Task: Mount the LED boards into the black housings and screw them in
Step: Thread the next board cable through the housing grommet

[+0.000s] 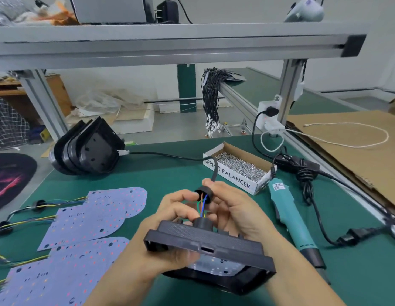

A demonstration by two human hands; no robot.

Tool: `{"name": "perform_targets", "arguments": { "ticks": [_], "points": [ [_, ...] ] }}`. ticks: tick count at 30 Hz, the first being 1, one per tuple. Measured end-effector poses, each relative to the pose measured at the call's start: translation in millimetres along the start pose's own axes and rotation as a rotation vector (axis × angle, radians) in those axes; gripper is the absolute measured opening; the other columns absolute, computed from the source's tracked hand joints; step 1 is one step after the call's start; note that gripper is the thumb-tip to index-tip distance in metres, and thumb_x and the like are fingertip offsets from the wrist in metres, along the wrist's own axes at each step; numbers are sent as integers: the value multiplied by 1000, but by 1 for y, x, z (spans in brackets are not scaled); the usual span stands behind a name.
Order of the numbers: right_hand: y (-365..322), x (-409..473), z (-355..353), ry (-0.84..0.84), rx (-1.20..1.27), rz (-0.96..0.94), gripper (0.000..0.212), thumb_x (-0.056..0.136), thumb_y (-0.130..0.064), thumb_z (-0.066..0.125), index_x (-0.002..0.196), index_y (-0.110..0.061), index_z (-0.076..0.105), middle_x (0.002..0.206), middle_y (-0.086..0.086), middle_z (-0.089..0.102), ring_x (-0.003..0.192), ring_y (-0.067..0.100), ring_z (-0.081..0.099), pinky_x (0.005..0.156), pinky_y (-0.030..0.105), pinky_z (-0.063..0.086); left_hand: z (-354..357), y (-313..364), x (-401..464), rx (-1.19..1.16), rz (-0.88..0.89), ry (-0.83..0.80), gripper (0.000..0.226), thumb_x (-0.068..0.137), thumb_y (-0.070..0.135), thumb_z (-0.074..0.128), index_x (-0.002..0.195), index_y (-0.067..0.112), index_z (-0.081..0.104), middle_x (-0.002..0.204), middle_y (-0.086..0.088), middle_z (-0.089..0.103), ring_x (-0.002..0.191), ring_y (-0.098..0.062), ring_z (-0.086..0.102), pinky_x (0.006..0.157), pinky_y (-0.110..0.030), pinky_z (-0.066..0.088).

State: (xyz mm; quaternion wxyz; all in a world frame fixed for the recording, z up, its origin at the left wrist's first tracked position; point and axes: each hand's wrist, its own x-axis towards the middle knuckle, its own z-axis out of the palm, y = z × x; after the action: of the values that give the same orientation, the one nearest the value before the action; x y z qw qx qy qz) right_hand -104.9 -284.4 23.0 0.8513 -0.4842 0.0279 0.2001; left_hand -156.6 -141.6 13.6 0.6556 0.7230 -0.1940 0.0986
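Observation:
I hold a black housing point(205, 241) tilted, back side up, above the green mat, and an LED board point(214, 265) shows inside it underneath. My left hand point(170, 217) grips the housing's left side. My right hand point(231, 213) pinches a black rubber grommet point(202, 194) on the cable, just above the housing's round port. Coloured wires point(203, 205) run from the grommet into that port. Several loose LED boards point(92, 217) with wires lie on the mat to the left. A stack of black housings point(88, 149) stands at the mat's far left edge.
A cardboard box of screws point(238, 166) sits behind my hands. A teal electric screwdriver point(289, 217) lies to the right with its black cord point(320, 221). A cardboard sheet point(357, 146) covers the right side. An aluminium frame shelf point(170, 45) spans overhead, with a bundle of black cables point(210, 100) hanging behind.

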Motion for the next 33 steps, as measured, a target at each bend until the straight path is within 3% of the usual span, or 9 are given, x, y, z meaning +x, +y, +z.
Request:
{"name": "perform_targets", "arguments": {
  "ticks": [5,8,15,17,19,21,24,28,33],
  "points": [
    [1,-3,-1,-68,-55,-31,24,67,-26,66,83,-9,59,65,1,59,49,5,40,42,14,32,2,0,-1,-101,-50,49,59,39,76,78,53,19,70,117,3,57,96,5,62,81,-12,44],
    [5,-5,-3,-103,-51,-42,22,64,-20,70,83,-10,69,71,6,62,65,16,48,61,25,38,1,2,0,-148,-51,-41,51,49,68,80,61,19,72,132,12,54,109,-3,62,84,-15,45],
    [19,-10,-3,-162,135,-11,16,66,-19,81,78,-11,72,84,14,61,72,20,42,68,30,35,3,10,3,-106,-114,-26,55,31,66,87,65,24,76,112,6,63,94,1,65,83,-16,48],
    [19,-11,0,-105,93,-51,17,63,-27,75,73,-13,72,81,12,63,67,19,45,64,28,37,-4,9,4,-149,-231,-162,63,22,45,96,73,15,73,102,-4,66,82,-5,67,78,-18,49],
    [20,-12,3,-53,58,-95,14,61,-29,72,64,-16,71,69,7,62,59,15,45,57,25,38,-7,10,5,-164,-278,-283,28,51,7,91,66,13,69,80,-8,63,61,-4,65,63,-14,49],
    [21,-14,6,-16,41,-136,13,59,-30,73,58,-17,70,61,3,59,55,14,45,58,27,36,-8,17,9,-165,-261,-197,23,48,24,94,56,17,74,86,-7,63,70,-4,68,66,-14,49],
    [22,-17,9,16,46,-180,11,62,-27,73,60,-17,69,58,2,57,52,14,49,58,29,38,-9,24,0,-249,-150,-135,52,36,60,88,61,16,77,104,-7,61,91,-13,68,77,-21,51],
    [23,-19,12,86,94,-244,7,64,-21,72,64,-15,69,59,2,53,52,13,48,58,27,42,-12,23,1,-289,-121,-199,43,50,57,85,66,18,78,93,13,68,94,-9,67,79,-18,51],
    [19,-16,9,69,121,-219,15,68,-24,69,68,-11,63,65,13,48,49,17,53,55,28,46,-10,15,-1,-178,-61,-72,35,44,44,88,67,20,78,97,12,69,93,-13,69,81,-20,50]
  ]
}}
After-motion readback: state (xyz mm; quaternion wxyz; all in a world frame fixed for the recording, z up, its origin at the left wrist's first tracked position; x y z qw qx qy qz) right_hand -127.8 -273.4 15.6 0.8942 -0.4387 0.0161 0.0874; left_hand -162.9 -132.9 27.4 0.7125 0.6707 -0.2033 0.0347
